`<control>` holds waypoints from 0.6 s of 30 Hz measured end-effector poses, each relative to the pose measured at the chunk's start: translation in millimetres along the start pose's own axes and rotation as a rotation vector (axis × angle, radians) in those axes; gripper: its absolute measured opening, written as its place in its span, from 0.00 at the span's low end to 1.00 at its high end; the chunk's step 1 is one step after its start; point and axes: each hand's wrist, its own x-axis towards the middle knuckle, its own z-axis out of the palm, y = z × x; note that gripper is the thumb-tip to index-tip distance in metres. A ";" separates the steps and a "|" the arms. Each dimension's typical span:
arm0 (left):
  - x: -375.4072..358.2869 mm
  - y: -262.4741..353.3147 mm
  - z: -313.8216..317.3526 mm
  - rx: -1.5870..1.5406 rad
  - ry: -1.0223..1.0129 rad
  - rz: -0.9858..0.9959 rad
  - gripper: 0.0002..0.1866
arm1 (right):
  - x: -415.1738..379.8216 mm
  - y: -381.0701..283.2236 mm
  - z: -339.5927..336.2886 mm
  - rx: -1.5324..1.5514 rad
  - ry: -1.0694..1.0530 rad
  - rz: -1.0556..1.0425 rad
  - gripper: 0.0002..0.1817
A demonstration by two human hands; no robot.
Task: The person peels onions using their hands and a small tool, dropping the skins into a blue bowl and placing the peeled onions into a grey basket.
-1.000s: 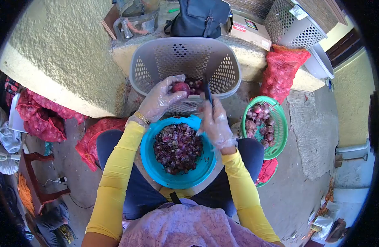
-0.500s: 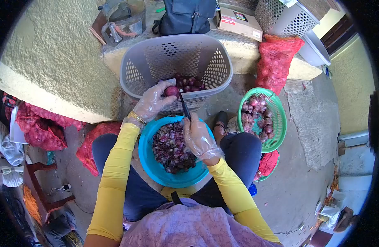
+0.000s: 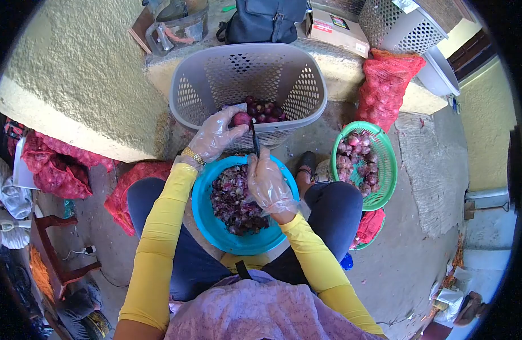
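My left hand (image 3: 215, 136), in a clear plastic glove, grips a red onion (image 3: 241, 119) over the front rim of the grey basket (image 3: 249, 51). In my gloved right hand (image 3: 267, 182) is a dark knife (image 3: 255, 139), its blade beside the onion. Several peeled onions (image 3: 266, 111) lie in the basket. Below my hands, between my knees, a blue basin (image 3: 201, 215) holds onion skins (image 3: 232, 204). At the right a green basket (image 3: 390, 161) contains more onions (image 3: 363, 158).
A red mesh sack (image 3: 385, 85) leans against the step at the back right. More red sacks (image 3: 56, 170) lie at the left. A black backpack (image 3: 263, 21) and a cardboard box (image 3: 337, 33) sit on the step. A wooden stool (image 3: 54, 249) stands lower left.
The whole view has shifted slightly. My right hand has moved a little left and up with the knife, closer to the onion. My left hand still grips the onion.
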 end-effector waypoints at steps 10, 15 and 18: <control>-0.6 8.0 -5.9 0.045 -0.029 -0.056 0.30 | -1.5 -18.3 14.6 0.123 -0.071 0.120 0.30; 0.8 0.7 -6.9 0.035 -0.068 -0.088 0.31 | -2.6 -6.1 33.1 0.093 0.036 0.025 0.27; 1.1 -3.6 -9.1 0.025 -0.082 -0.069 0.31 | -7.7 -8.2 31.4 0.027 -0.037 0.073 0.27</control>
